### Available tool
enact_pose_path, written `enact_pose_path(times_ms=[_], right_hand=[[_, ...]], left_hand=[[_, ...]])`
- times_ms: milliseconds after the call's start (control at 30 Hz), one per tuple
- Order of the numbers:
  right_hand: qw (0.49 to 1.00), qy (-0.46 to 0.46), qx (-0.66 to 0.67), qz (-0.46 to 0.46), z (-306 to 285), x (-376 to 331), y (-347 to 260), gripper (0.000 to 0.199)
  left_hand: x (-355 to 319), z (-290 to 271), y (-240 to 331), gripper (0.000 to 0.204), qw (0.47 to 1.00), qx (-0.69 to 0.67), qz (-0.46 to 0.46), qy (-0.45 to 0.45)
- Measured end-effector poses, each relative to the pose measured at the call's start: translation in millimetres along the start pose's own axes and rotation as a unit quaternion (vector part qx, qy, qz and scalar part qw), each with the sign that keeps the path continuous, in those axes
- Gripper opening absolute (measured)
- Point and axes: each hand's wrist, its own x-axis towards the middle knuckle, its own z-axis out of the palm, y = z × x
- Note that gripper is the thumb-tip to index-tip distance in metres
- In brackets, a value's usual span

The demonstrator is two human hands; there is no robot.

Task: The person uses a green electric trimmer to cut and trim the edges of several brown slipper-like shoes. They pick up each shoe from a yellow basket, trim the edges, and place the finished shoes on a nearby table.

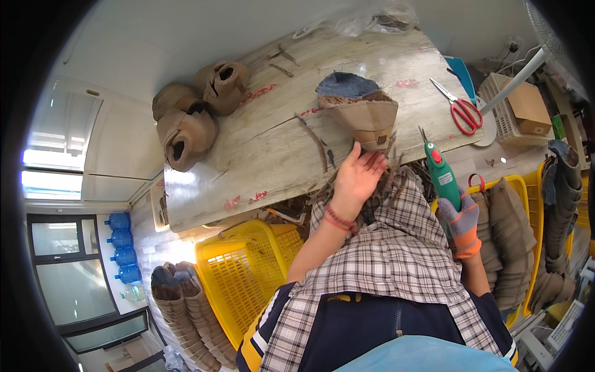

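Note:
A tan fabric cap (365, 121) with a blue lining and a fuzzy brown edge sits at the near edge of the worktable (266, 149). My bare left hand (358, 178) is just below it, palm turned up and fingers stretched out. The fingertips are at the cap's lower side; whether they touch it I cannot tell. In my right hand (460, 224), which wears a grey and orange glove, is a green handheld power tool (443, 177) with a red switch and a slim pointed tip. That tip points away from me, to the right of the cap.
Red-handled scissors (463, 115) lie at the table's right. Several tan caps (187, 133) sit at its left end. Yellow baskets (214, 273) flank me; the right one holds stacked caps (509, 226). More stacked caps (186, 310) stand at left. Brown trimmings cover my checked apron (384, 248).

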Motion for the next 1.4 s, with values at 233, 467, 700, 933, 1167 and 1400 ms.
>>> enact_pose_path(times_ms=[233, 467, 700, 933, 1167, 1400], right_hand=[[0.999, 0.011, 0.019, -0.024, -8, -19, 4, 0.041], [0.998, 0.009, 0.036, -0.046, -14, -28, 16, 0.041], [0.998, 0.001, 0.021, -0.056, -9, -29, 18, 0.043], [0.998, 0.001, 0.031, -0.054, -7, -33, 10, 0.044], [0.999, 0.012, 0.006, -0.049, -12, -31, 12, 0.041], [0.999, 0.008, 0.033, -0.035, -11, -30, 16, 0.040]], left_hand=[[66, 22, 16, 0.037, 0.994, -0.036, 0.083, 0.058], [0, 1, 69, 0.037, 0.880, 0.091, 0.467, 0.012], [-18, -26, 94, 0.046, 0.808, 0.291, 0.511, 0.035], [-26, -2, 92, 0.032, 0.823, 0.279, 0.492, -0.050], [-53, -23, 65, 0.033, 0.351, 0.692, 0.628, -0.056], [-56, -25, 62, 0.035, 0.264, 0.748, 0.609, -0.015]])
